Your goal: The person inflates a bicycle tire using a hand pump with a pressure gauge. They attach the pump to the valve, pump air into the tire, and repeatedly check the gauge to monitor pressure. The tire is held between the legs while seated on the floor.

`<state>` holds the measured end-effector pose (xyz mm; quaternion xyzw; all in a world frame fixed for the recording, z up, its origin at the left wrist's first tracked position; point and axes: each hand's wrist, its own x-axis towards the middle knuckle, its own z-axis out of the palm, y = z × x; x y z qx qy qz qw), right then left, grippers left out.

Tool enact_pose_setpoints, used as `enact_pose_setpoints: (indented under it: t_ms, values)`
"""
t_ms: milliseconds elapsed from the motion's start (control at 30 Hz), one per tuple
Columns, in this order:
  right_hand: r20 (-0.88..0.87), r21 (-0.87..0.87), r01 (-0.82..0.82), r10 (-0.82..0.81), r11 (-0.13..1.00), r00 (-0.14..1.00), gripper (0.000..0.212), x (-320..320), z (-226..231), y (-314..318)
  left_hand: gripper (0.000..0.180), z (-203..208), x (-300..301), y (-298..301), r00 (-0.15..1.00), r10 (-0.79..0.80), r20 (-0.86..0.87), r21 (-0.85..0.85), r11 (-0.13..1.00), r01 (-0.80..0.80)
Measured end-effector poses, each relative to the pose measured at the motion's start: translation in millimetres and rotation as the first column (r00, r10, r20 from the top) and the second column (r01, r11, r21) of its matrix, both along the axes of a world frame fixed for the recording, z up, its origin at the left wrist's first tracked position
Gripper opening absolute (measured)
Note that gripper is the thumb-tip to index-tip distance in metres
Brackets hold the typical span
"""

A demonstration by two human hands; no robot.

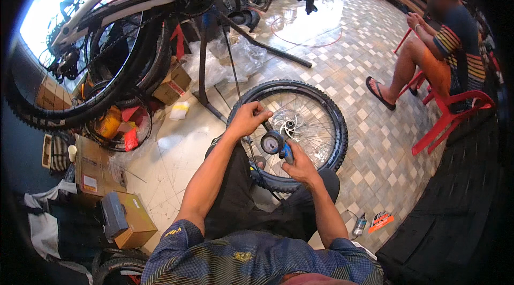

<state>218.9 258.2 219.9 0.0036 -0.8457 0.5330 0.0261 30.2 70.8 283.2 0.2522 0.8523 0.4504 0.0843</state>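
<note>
My right hand (302, 166) is wrapped round the blue grip of a tire inflator gun (271, 143) with a round dial gauge. My left hand (249, 120) is closed in a pinch just above the gauge, by a short dark piece; what exactly the fingertips hold is too small to tell. Beneath both hands lies a bicycle wheel (342, 137) with a knobby black tire, thin spokes and a silver disc rotor (289, 124). A thin black hose (235, 73) runs down past my left wrist towards my legs.
A bicycle (80, 22) is held up on a dark stand (202, 65) at upper left. Cardboard boxes (99, 164), plastic wrap (214, 62) and tires crowd the left. At right, a person sits on a red chair (447, 113). A small bottle (360, 224) stands at lower right.
</note>
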Motion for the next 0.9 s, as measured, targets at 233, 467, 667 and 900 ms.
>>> enact_pose_setpoints:
  t_ms: [233, 467, 667, 900]
  values:
    - [0.198, -0.398, -0.073, 0.163, 0.915, 0.966, 0.060, 18, -7, -11, 0.036, 11, 9, -9, 0.980, -0.178, 0.085, -0.073, 0.980, 0.184]
    - [0.338, -0.677, 0.027, 0.278, 0.736, 0.899, 0.038, 26, 9, -27, 0.033, 21, 13, -15, 0.963, -0.240, 0.124, -0.108, 0.961, 0.253]
    - [0.376, -0.633, 0.026, 0.277, 0.774, 0.884, 0.037, 16, 2, -27, 0.031, 25, 11, -11, 0.975, -0.219, 0.045, -0.219, 0.950, 0.223]
    - [0.330, -0.650, -0.039, 0.327, 0.759, 0.886, 0.059, -5, -18, -24, 0.037, 27, 3, -9, 0.985, -0.175, 0.006, -0.347, 0.923, 0.166]
